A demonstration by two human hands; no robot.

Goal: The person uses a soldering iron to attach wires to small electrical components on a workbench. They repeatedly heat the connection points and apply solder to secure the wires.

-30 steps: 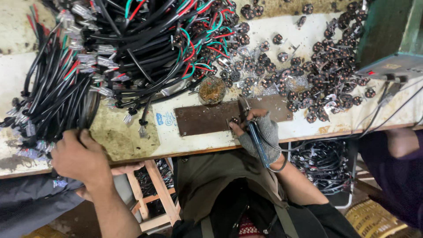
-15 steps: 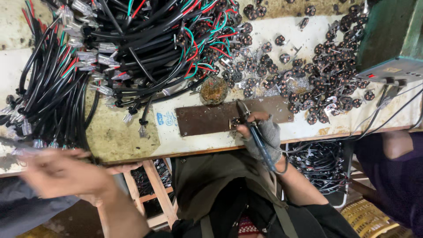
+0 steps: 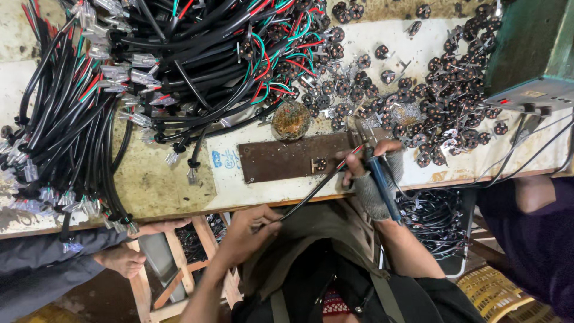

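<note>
Fingers of the right hand (image 3: 372, 173), in a grey fingerless glove, are wrapped tight round a blue-handled soldering iron (image 3: 378, 179), its tip over the rusty metal plate (image 3: 287, 158) on the table (image 3: 173, 185). Left hand (image 3: 250, 230), below the table edge, pinches a black cable (image 3: 311, 194); the cable's far end, with red and green wires, reaches the small plug piece (image 3: 320, 164) on the plate. A round tin (image 3: 291, 120) sits just above the plate. Cable bundles (image 3: 179, 54) lie piled left, loose plug pieces (image 3: 442, 101) right. Another person's hand (image 3: 122, 260) lower left.
</note>
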